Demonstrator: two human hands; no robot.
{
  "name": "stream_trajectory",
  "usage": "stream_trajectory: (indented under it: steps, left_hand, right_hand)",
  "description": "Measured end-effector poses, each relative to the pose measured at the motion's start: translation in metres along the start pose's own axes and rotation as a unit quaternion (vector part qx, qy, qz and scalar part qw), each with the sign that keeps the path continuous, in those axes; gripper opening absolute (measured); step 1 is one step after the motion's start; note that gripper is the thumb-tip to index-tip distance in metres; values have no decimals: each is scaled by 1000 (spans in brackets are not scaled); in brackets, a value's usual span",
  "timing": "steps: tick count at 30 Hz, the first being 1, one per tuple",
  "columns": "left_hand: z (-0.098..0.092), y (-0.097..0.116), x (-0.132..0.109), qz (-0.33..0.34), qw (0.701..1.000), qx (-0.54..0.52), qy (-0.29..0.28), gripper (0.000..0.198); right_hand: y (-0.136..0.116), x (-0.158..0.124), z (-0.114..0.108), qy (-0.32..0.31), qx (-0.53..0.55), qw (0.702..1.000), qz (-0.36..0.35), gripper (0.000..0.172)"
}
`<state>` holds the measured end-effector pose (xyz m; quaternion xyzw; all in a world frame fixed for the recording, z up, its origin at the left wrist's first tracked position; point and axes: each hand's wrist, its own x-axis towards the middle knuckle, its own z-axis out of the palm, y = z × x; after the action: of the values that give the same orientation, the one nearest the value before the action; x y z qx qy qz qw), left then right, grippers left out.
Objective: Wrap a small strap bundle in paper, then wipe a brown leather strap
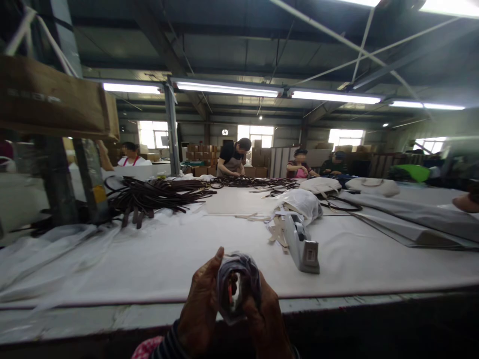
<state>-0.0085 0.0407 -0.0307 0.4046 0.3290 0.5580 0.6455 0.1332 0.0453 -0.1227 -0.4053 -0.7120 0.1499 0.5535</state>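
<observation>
Two grips clench plastic pouch (239,273): left hand (198,311) and right hand (266,321) wrap its sides, above near edge of desk (149,259). I judge pouch light, limp, slippery, small red piece inside; best held by pinching upper fold.

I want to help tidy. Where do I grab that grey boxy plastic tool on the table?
Probably across the narrow middle of the grey boxy plastic tool, from above: it lies flat on the white table, both long sides uncovered.

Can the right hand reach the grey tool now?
Probably yes, once freed: the right hand and left hand both grip a wrapped bundle, but only bare table lies before the grey tool.
</observation>
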Motion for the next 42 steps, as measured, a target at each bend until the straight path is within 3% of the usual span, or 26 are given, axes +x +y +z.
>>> stream_trajectory:
  steps: [3, 5, 9, 11, 12, 16, 19, 21, 23, 25, 27, 31, 34, 38, 42]
  left_hand:
    - [-11, 28, -3, 14, 995, 92, -37, 42]
    - [-19, 54, -1, -14, 970, 222, -101, 50]
    - [-24, 95, 11, 0, 847, 479, -233, 39]
    - [-21, 106, 18, 56, 791, 561, -238, 35]
    - [-20, 111, 22, 78, 777, 584, -222, 35]
    - [-27, 115, 40, 111, 792, 572, -179, 36]
    - [-54, 92, 56, 153, 782, 591, -126, 32]
    - [-80, 64, 65, 188, 750, 627, -98, 24]
    - [-106, 32, 71, 209, 731, 639, -115, 17]
    - [-126, 8, 73, 219, 739, 621, -142, 13]
    - [-136, -3, 74, 214, 767, 584, -158, 12]
    - [-139, -1, 77, 186, 818, 520, -164, 16]
    - [-140, 6, 82, 185, 814, 513, -201, 12]
    - [-151, 16, 95, 210, 772, 546, -247, 13]
    - [-156, 33, 106, 229, 689, 642, -246, 29]
  right_hand:
    - [-8, 15, -17, -22, -75, 994, -73, 38]
    - [-16, 28, -24, -46, -127, 982, -130, 25]
    - [-32, 67, -26, -77, -259, 918, -289, 14]
    - [-34, 92, -24, -74, -311, 874, -365, 16]
    - [-34, 105, -23, -73, -326, 857, -392, 16]
    - [-21, 145, -10, -61, -345, 829, -436, 18]
    - [-1, 151, 11, -92, -340, 833, -426, 18]
    - [14, 141, 26, -156, -329, 852, -377, 14]
    - [25, 127, 35, -237, -291, 879, -295, 17]
    - [32, 113, 35, -309, -221, 898, -224, 37]
    - [35, 105, 29, -350, -166, 903, -185, 49]
    - [41, 108, 21, -344, -221, 895, -179, 43]
    - [51, 118, 22, -335, -253, 884, -204, 42]
    - [61, 126, 25, -340, -198, 896, -207, 37]
    - [56, 118, 36, -315, -158, 920, -172, 19]
